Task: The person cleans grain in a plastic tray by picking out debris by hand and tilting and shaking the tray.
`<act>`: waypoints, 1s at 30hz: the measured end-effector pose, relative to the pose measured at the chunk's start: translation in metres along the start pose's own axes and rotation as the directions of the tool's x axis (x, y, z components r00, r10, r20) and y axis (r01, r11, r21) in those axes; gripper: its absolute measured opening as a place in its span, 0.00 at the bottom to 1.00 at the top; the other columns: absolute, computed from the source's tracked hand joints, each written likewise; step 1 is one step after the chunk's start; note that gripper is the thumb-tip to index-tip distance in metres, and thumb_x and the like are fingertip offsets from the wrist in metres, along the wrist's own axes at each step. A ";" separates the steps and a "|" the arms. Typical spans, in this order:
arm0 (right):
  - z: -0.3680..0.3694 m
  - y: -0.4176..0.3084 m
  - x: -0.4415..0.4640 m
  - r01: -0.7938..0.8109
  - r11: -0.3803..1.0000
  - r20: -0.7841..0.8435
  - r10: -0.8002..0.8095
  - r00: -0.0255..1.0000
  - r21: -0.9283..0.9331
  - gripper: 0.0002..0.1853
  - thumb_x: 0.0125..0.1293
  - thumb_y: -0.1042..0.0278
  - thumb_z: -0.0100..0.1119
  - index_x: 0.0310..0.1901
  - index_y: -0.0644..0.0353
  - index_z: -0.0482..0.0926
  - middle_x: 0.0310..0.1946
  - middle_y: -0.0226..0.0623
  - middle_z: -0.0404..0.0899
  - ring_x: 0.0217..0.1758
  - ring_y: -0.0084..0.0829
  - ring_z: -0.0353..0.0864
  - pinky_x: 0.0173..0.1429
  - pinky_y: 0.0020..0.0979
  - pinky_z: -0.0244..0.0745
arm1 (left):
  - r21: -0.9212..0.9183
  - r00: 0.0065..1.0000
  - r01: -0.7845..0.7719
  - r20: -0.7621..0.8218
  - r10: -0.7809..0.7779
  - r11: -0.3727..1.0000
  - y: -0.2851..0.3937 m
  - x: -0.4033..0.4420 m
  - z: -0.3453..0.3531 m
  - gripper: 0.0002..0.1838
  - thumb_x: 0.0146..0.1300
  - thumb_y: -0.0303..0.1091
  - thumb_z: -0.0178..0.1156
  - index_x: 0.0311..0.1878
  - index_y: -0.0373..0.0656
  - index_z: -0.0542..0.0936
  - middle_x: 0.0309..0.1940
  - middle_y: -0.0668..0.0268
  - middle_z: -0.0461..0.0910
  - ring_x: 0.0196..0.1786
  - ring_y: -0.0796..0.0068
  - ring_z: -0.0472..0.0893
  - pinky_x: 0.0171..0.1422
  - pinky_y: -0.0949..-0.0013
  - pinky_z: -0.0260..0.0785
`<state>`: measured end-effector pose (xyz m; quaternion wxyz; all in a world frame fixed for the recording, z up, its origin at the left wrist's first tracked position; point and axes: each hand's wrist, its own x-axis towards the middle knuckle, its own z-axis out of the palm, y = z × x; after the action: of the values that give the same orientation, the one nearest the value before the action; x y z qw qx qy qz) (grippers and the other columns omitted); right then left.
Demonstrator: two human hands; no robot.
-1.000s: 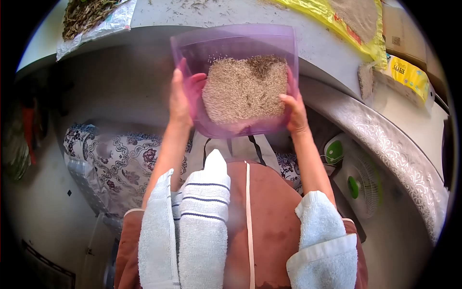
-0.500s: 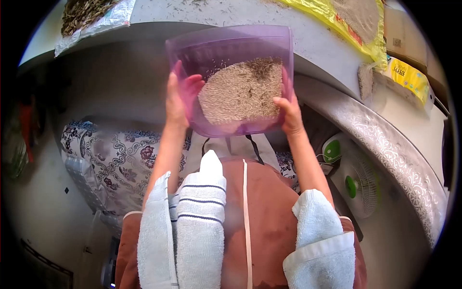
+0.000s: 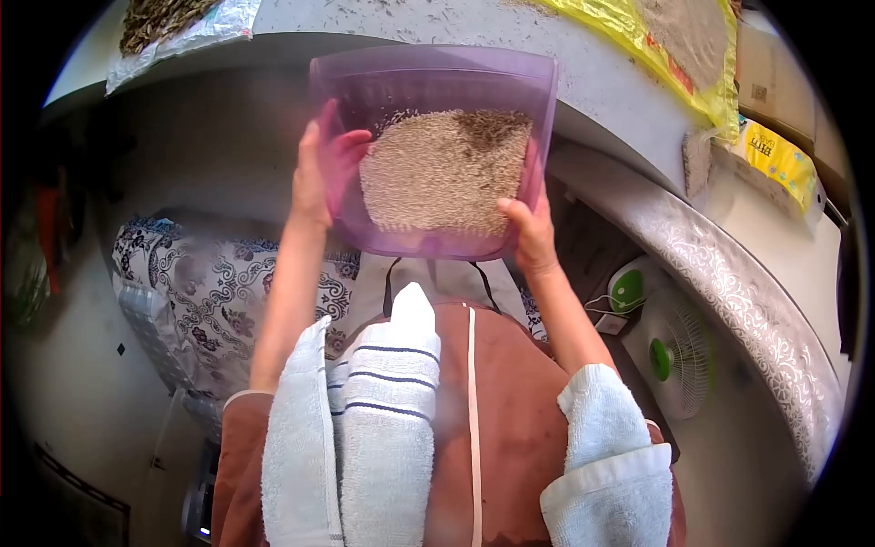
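Note:
Between my two hands is a translucent purple plastic bin (image 3: 428,77), held up in front of my body near the edge of the grey-white table. Pale grain (image 3: 428,173) is spread over its bottom, with a darker patch of bits (image 3: 492,128) at the upper right. My left hand (image 3: 319,169) grips the bin's left wall, its fingers showing through the plastic. On the right wall, my right hand (image 3: 529,223) has its thumb over the near corner; the other fingers are partly hidden behind the plastic.
The table (image 3: 365,23) has scattered husks, a white bag with dark dry pieces (image 3: 164,23) and a yellow bag of grain (image 3: 674,46). Right are a yellow-white package (image 3: 775,164), a fan (image 3: 679,360) and a silvery patterned curved edge (image 3: 693,246). Flowered cloth (image 3: 200,292) lies left.
The bin and both hands have shifted slightly left. The grain has spread toward the left, and the dark bits now gather more at the upper right.

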<state>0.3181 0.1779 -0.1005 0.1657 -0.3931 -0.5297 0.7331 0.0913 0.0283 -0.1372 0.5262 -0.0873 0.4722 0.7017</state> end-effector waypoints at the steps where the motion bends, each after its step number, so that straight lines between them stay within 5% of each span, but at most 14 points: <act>1: 0.015 -0.001 -0.005 0.035 0.999 -0.007 -0.035 0.999 0.010 0.50 0.46 0.68 0.58 0.74 0.54 0.46 0.72 0.41 0.51 0.75 0.36 0.51 0.76 0.35 0.41 | -0.022 0.999 0.039 0.032 -0.039 0.999 0.013 0.001 -0.003 0.30 0.70 0.59 0.37 0.71 0.56 0.56 0.47 0.55 0.76 0.51 0.65 0.76 0.60 0.61 0.68; 3: 0.016 -0.009 -0.007 -0.118 0.989 -0.052 0.123 0.991 0.086 0.50 0.47 0.68 0.58 0.74 0.52 0.46 0.66 0.44 0.59 0.71 0.37 0.57 0.75 0.36 0.45 | -0.072 0.998 0.066 0.025 -0.065 0.995 0.021 -0.004 0.009 0.32 0.69 0.57 0.43 0.71 0.51 0.57 0.50 0.54 0.74 0.53 0.63 0.75 0.62 0.61 0.67; 6: -0.043 -0.008 0.023 -0.202 0.955 0.064 0.193 0.979 0.215 0.47 0.47 0.70 0.58 0.73 0.51 0.51 0.57 0.43 0.68 0.64 0.35 0.66 0.70 0.36 0.57 | -0.026 0.988 -0.136 -0.072 0.134 0.990 -0.007 -0.016 0.056 0.30 0.72 0.54 0.39 0.68 0.43 0.61 0.63 0.63 0.66 0.62 0.72 0.67 0.67 0.67 0.59; 9: -0.077 -0.015 0.036 -0.250 0.910 0.191 0.195 0.962 0.331 0.48 0.46 0.69 0.58 0.72 0.55 0.51 0.63 0.44 0.64 0.67 0.37 0.64 0.70 0.36 0.58 | 0.054 0.936 -0.344 -0.061 0.347 0.937 -0.050 -0.019 0.072 0.30 0.73 0.53 0.37 0.71 0.46 0.56 0.64 0.64 0.66 0.63 0.67 0.69 0.68 0.64 0.60; 11: -0.061 -0.014 0.027 -0.174 0.946 0.125 0.144 0.982 0.272 0.47 0.46 0.69 0.58 0.72 0.57 0.51 0.68 0.44 0.59 0.71 0.37 0.59 0.73 0.35 0.52 | -0.019 0.978 -0.147 -0.155 0.142 0.989 -0.041 -0.020 0.058 0.30 0.71 0.58 0.38 0.71 0.55 0.56 0.52 0.59 0.74 0.56 0.66 0.73 0.65 0.62 0.63; 13: -0.020 -0.009 0.010 -0.023 0.996 0.020 0.022 1.000 0.081 0.47 0.49 0.70 0.57 0.72 0.61 0.49 0.73 0.40 0.49 0.76 0.33 0.46 0.76 0.32 0.40 | -0.026 0.998 -0.039 -0.058 0.037 0.999 -0.017 -0.007 0.015 0.31 0.69 0.59 0.38 0.71 0.57 0.56 0.47 0.56 0.75 0.53 0.65 0.75 0.62 0.61 0.66; 15: 0.018 -0.001 -0.007 0.084 0.996 -0.029 -0.084 0.996 0.004 0.46 0.49 0.70 0.57 0.73 0.58 0.49 0.70 0.41 0.55 0.73 0.34 0.53 0.74 0.32 0.46 | 0.007 0.998 0.060 -0.006 -0.060 0.998 0.010 -0.002 -0.008 0.31 0.70 0.59 0.38 0.71 0.57 0.56 0.46 0.56 0.76 0.53 0.64 0.76 0.60 0.60 0.68; 16: 0.017 -0.003 -0.008 -0.061 0.996 -0.031 0.063 0.998 0.063 0.46 0.49 0.71 0.57 0.73 0.56 0.49 0.67 0.41 0.59 0.70 0.34 0.57 0.72 0.33 0.50 | -0.003 0.995 0.091 0.034 -0.091 0.996 0.018 -0.003 -0.009 0.31 0.70 0.57 0.38 0.71 0.53 0.57 0.51 0.56 0.75 0.55 0.64 0.75 0.60 0.62 0.69; 18: -0.005 0.002 0.004 -0.239 0.950 0.008 0.242 0.970 0.199 0.47 0.49 0.72 0.57 0.73 0.51 0.50 0.57 0.40 0.66 0.58 0.32 0.67 0.66 0.33 0.60 | 0.058 0.996 -0.019 -0.087 0.024 0.998 0.003 -0.009 0.008 0.30 0.71 0.55 0.37 0.71 0.49 0.57 0.56 0.57 0.72 0.58 0.65 0.73 0.63 0.63 0.66; 23: -0.066 0.001 0.031 -0.272 0.881 0.199 0.208 0.958 0.387 0.49 0.46 0.70 0.58 0.73 0.53 0.49 0.64 0.46 0.64 0.67 0.40 0.64 0.71 0.38 0.56 | 0.019 0.943 -0.305 -0.134 0.305 0.952 -0.042 -0.031 0.077 0.29 0.73 0.53 0.37 0.71 0.46 0.56 0.62 0.59 0.68 0.62 0.67 0.69 0.67 0.64 0.60; 25: -0.047 -0.001 0.023 -0.156 0.947 0.112 0.129 0.985 0.280 0.48 0.47 0.68 0.58 0.73 0.56 0.49 0.68 0.43 0.60 0.70 0.38 0.60 0.73 0.37 0.51 | 0.006 0.984 -0.128 -0.128 0.127 0.992 -0.038 -0.021 0.045 0.30 0.70 0.57 0.37 0.72 0.56 0.56 0.50 0.57 0.74 0.55 0.66 0.74 0.62 0.62 0.66; 29: 0.017 0.002 -0.007 0.027 1.000 -0.041 -0.027 0.999 0.008 0.47 0.49 0.68 0.59 0.73 0.57 0.50 0.70 0.38 0.55 0.73 0.32 0.53 0.73 0.32 0.45 | -0.046 0.997 0.076 0.000 -0.076 0.996 0.003 -0.002 -0.006 0.30 0.70 0.58 0.37 0.71 0.58 0.56 0.46 0.56 0.75 0.51 0.64 0.76 0.57 0.62 0.70; 30: 0.016 -0.005 -0.009 -0.079 0.996 -0.040 0.080 0.996 0.044 0.47 0.50 0.68 0.59 0.73 0.54 0.49 0.66 0.40 0.59 0.69 0.32 0.58 0.72 0.33 0.50 | -0.086 0.997 0.079 0.033 -0.076 0.993 0.005 -0.004 -0.006 0.33 0.69 0.57 0.42 0.71 0.50 0.57 0.49 0.56 0.75 0.53 0.64 0.75 0.60 0.62 0.68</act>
<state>0.3105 0.1635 -0.0898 0.1555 -0.4253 -0.4944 0.7419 0.0867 0.0216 -0.1352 0.5558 -0.1181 0.4295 0.7019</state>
